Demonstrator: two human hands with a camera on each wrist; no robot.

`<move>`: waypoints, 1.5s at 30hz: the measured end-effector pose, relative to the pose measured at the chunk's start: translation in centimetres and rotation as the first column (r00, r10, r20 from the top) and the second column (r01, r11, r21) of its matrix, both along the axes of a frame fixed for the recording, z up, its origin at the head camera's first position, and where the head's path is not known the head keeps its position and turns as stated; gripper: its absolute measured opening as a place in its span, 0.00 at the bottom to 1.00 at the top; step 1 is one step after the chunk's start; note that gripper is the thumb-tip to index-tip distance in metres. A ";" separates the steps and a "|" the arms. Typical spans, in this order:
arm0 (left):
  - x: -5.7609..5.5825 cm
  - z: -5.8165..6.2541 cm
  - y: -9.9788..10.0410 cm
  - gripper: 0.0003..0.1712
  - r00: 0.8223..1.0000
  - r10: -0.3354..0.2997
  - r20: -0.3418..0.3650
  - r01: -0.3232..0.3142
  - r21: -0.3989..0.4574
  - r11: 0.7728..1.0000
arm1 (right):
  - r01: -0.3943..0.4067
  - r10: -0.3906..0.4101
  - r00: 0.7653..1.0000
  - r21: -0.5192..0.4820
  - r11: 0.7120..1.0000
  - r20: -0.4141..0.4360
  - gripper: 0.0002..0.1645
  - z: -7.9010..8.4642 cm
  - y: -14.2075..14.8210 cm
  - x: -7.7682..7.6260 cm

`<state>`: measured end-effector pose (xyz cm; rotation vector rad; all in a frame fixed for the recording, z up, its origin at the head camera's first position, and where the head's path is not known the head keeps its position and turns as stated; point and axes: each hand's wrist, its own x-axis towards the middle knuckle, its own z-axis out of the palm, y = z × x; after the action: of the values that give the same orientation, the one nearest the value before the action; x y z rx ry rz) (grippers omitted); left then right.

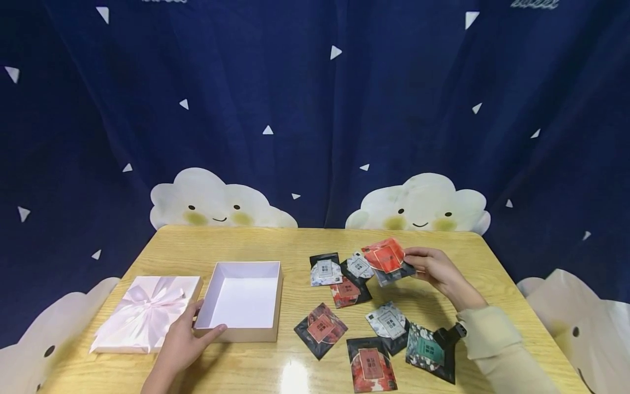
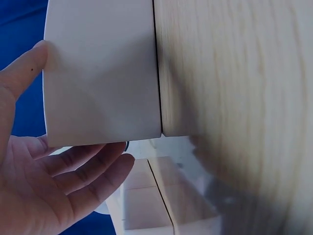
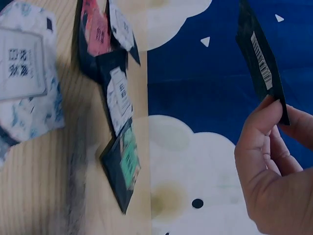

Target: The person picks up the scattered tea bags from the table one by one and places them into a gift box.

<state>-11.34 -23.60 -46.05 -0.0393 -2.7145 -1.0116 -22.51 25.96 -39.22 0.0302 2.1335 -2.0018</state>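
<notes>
Here's the red packet (image 1: 388,258), tilted and aloft, well to the box's (image 1: 246,335) right! The right hand (image 1: 437,269), clearly nearer, pinches its edge, fingers curled; the left (image 1: 183,335), loosely spread, touches the box's near left corner.

We face a deep navy cloth (image 1: 300,87) hanging in soft folds, scattered with small white triangles (image 1: 336,52). Smiling white clouds (image 1: 216,191) with yellow cheeks line its lower part, behind and beside a pale, wood-grained surface (image 1: 305,241) with rounded far corners. A bright patch of light (image 1: 294,377) gleams toward our side.
</notes>
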 end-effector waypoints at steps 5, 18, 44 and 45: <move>0.0 0.1 0.1 0.43 1.000 0.000 0.029 0.000 -0.006 1.000 | -0.019 0.019 1.000 -0.019 1.000 0.006 0.13 0.7 -0.8 -0.2; 0.4 0.1 -0.1 0.45 0.999 0.010 0.047 -0.008 -0.030 1.000 | -0.062 0.062 0.998 -0.004 0.998 -0.004 0.13 1.5 -4.0 -1.0; 0.1 0.1 0.0 0.45 1.000 -0.001 0.020 0.001 -0.002 1.000 | -0.195 0.192 0.980 -0.048 0.980 -0.048 0.18 1.5 -10.7 -2.2; 0.1 0.1 0.0 0.45 1.000 -0.001 0.023 0.001 -0.003 1.000 | -0.201 0.199 0.979 -0.049 0.978 -0.048 0.18 1.4 -11.0 -2.2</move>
<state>-11.27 -23.65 -45.90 -0.0291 -2.7369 -1.0145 -24.70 14.98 -37.83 -0.2289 2.0167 -1.9568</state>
